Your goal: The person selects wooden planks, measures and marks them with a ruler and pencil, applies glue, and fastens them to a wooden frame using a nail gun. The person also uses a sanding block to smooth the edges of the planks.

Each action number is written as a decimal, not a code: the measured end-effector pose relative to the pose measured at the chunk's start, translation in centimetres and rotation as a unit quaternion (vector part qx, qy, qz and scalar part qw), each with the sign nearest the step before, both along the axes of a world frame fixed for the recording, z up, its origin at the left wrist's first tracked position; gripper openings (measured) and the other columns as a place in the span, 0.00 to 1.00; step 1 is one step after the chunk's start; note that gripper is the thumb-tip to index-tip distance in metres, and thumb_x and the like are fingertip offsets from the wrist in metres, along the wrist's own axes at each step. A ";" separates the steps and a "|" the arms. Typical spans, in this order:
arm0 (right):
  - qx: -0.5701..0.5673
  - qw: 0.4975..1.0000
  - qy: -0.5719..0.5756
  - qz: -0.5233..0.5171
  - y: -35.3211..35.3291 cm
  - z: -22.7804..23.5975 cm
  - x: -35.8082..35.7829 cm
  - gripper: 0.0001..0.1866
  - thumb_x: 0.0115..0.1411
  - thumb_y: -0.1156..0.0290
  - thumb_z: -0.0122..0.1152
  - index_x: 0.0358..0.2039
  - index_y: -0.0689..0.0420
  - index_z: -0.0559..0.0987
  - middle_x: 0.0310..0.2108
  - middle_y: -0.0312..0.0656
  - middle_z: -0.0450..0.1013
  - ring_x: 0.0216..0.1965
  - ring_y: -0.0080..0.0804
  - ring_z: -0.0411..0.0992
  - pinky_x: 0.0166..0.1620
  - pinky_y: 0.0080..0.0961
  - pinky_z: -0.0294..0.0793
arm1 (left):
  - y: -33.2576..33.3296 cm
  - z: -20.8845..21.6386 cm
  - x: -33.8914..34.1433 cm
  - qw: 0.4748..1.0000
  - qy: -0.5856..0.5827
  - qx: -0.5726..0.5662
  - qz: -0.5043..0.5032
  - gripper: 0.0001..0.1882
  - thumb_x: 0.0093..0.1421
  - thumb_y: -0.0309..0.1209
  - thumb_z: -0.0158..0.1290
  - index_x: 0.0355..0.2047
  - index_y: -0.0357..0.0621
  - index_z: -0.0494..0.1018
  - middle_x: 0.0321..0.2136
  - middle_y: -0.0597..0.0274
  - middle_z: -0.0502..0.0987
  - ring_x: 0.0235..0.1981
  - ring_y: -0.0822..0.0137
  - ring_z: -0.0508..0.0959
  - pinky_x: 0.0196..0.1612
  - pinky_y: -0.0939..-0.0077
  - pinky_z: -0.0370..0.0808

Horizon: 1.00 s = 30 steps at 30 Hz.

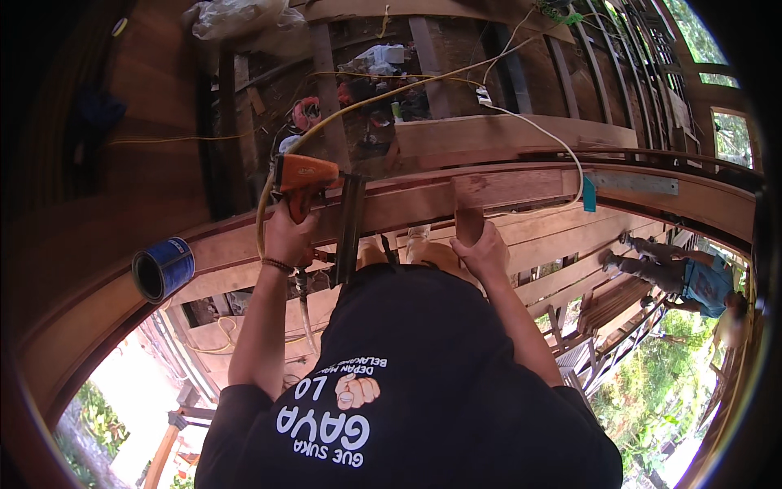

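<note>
Shirt point(440, 326): black, short-sleeved
Print point(326, 424): white lettering, pointing hand shown
Bracelet point(278, 266): dark, worn on left wrist point(274, 274)

Counting outward from the orange nail gun point(305, 171), there is one such tool. Just below it is one beaded bracelet point(278, 266); farther below, one black T-shirt point(481, 367). To its lower left stands one blue can point(169, 265). To its right comes one wooden block point(469, 226), then, farther right, one teal piece point(589, 194) and one metal strip point(635, 182). At its far right is one co-worker point(705, 281). Beyond it are one plastic sheet point(244, 20), one white connector point(483, 96) and one white cable point(562, 145). The planks around it are too many to count surely.
</note>
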State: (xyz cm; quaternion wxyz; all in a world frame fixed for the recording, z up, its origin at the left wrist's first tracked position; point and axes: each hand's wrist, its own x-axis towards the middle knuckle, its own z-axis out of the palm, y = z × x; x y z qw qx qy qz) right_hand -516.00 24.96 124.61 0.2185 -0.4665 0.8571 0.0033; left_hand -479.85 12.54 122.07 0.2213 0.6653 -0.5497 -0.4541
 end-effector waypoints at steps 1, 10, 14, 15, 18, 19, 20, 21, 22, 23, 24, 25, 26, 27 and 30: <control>0.004 1.000 0.004 -0.001 0.0 0.0 0.0 0.36 0.45 0.46 0.72 0.43 0.61 0.71 0.41 0.56 0.75 0.45 0.55 0.75 0.47 0.46 0.74 | 0.2 -0.1 0.0 0.996 -0.063 -0.056 -0.006 0.24 0.52 0.38 0.63 0.43 0.34 0.72 0.29 0.47 0.80 0.30 0.50 0.81 0.34 0.62 0.77; 0.048 0.998 -0.011 -0.025 -0.5 0.6 0.3 0.38 0.43 0.46 0.70 0.45 0.62 0.69 0.44 0.57 0.74 0.46 0.55 0.74 0.48 0.47 0.74 | 0.9 1.3 0.3 0.968 -0.227 -0.098 -0.041 0.23 0.48 0.40 0.65 0.37 0.35 0.73 0.39 0.46 0.74 0.43 0.46 0.75 0.47 0.55 0.72; 0.060 0.998 -0.006 -0.023 -0.8 0.9 0.2 0.37 0.43 0.46 0.69 0.44 0.62 0.69 0.44 0.57 0.74 0.46 0.55 0.74 0.48 0.46 0.74 | 1.5 -0.3 0.7 0.967 -0.220 -0.120 -0.046 0.24 0.49 0.40 0.65 0.39 0.35 0.72 0.42 0.47 0.71 0.45 0.46 0.73 0.49 0.57 0.72; 0.064 0.998 -0.006 -0.023 -0.9 1.0 0.2 0.37 0.43 0.46 0.69 0.44 0.62 0.69 0.44 0.57 0.74 0.46 0.55 0.74 0.48 0.46 0.74 | 1.6 -0.3 0.6 0.965 -0.229 -0.116 -0.046 0.25 0.49 0.40 0.65 0.40 0.35 0.72 0.42 0.47 0.71 0.45 0.46 0.73 0.49 0.57 0.72; 0.043 0.999 0.010 -0.013 -0.7 0.6 0.2 0.35 0.44 0.46 0.69 0.42 0.62 0.70 0.41 0.57 0.75 0.45 0.55 0.75 0.47 0.46 0.74 | 1.8 -0.2 0.4 0.962 -0.241 -0.123 -0.045 0.26 0.48 0.40 0.65 0.41 0.35 0.71 0.42 0.47 0.71 0.46 0.46 0.73 0.49 0.57 0.71; 0.032 0.999 0.018 -0.008 -0.6 0.5 0.2 0.34 0.44 0.46 0.69 0.41 0.61 0.71 0.40 0.57 0.76 0.44 0.55 0.75 0.47 0.46 0.74 | 1.9 -0.2 0.3 0.961 -0.242 -0.129 -0.045 0.26 0.48 0.40 0.65 0.42 0.36 0.71 0.42 0.47 0.71 0.46 0.46 0.73 0.49 0.57 0.71; 0.031 0.999 0.015 -0.007 -0.5 0.5 0.2 0.34 0.44 0.46 0.69 0.41 0.62 0.71 0.40 0.57 0.76 0.44 0.55 0.75 0.47 0.46 0.74 | 1.9 -0.3 0.3 0.961 -0.240 -0.132 -0.044 0.26 0.48 0.40 0.65 0.42 0.35 0.71 0.42 0.47 0.71 0.46 0.46 0.73 0.49 0.57 0.71; 0.030 0.999 0.012 -0.006 -0.6 0.6 0.2 0.35 0.44 0.46 0.69 0.41 0.62 0.71 0.40 0.57 0.76 0.44 0.55 0.75 0.47 0.46 0.74 | 1.9 -0.4 0.4 0.961 -0.238 -0.136 -0.043 0.26 0.48 0.40 0.65 0.42 0.35 0.71 0.42 0.47 0.71 0.46 0.46 0.73 0.49 0.57 0.71; 0.029 1.000 0.009 -0.005 -0.6 0.7 0.2 0.35 0.44 0.46 0.69 0.41 0.62 0.70 0.41 0.57 0.76 0.44 0.55 0.75 0.47 0.46 0.74 | 1.9 -0.4 0.3 0.961 -0.236 -0.140 -0.042 0.26 0.48 0.40 0.65 0.42 0.35 0.71 0.42 0.47 0.71 0.46 0.46 0.73 0.50 0.57 0.71; 0.036 0.999 0.007 -0.008 -0.8 0.7 0.2 0.35 0.44 0.46 0.69 0.42 0.61 0.70 0.41 0.57 0.76 0.45 0.55 0.75 0.47 0.46 0.74 | 1.8 -0.4 0.3 0.961 -0.239 -0.137 -0.041 0.26 0.48 0.40 0.65 0.42 0.35 0.71 0.42 0.47 0.71 0.46 0.46 0.73 0.49 0.57 0.71; 0.044 0.999 0.004 -0.013 -0.9 0.8 0.2 0.35 0.44 0.46 0.69 0.42 0.61 0.70 0.41 0.57 0.75 0.45 0.54 0.75 0.47 0.46 0.74 | 1.8 -0.2 0.2 0.960 -0.241 -0.134 -0.042 0.26 0.48 0.40 0.65 0.42 0.35 0.71 0.42 0.47 0.71 0.46 0.46 0.73 0.49 0.56 0.71; 0.052 0.998 0.001 -0.019 -0.8 0.8 0.2 0.35 0.44 0.46 0.69 0.42 0.61 0.70 0.42 0.57 0.75 0.45 0.54 0.75 0.47 0.46 0.74 | 1.7 0.0 0.1 0.960 -0.243 -0.130 -0.043 0.26 0.48 0.40 0.65 0.42 0.35 0.71 0.42 0.47 0.71 0.46 0.46 0.73 0.49 0.56 0.71; 0.052 0.998 0.002 -0.019 -0.7 0.6 0.2 0.36 0.44 0.45 0.69 0.43 0.61 0.71 0.42 0.57 0.75 0.46 0.54 0.75 0.48 0.45 0.74 | 1.8 0.0 0.1 0.961 -0.240 -0.132 -0.042 0.27 0.48 0.40 0.65 0.42 0.35 0.71 0.42 0.47 0.71 0.45 0.45 0.73 0.49 0.56 0.71; 0.048 0.999 0.003 -0.019 -0.5 0.3 0.1 0.36 0.44 0.45 0.69 0.44 0.61 0.71 0.43 0.57 0.75 0.46 0.53 0.75 0.48 0.45 0.74 | 1.8 0.0 0.2 0.961 -0.235 -0.138 -0.040 0.27 0.48 0.40 0.65 0.41 0.35 0.71 0.41 0.47 0.72 0.45 0.45 0.73 0.49 0.56 0.72; 0.030 0.999 0.000 -0.011 0.0 0.1 -0.1 0.40 0.44 0.43 0.70 0.47 0.61 0.71 0.45 0.56 0.74 0.48 0.52 0.74 0.49 0.44 0.74 | 1.8 -0.1 0.5 0.960 -0.233 -0.149 -0.040 0.26 0.49 0.41 0.65 0.41 0.34 0.71 0.40 0.46 0.72 0.45 0.45 0.73 0.49 0.56 0.72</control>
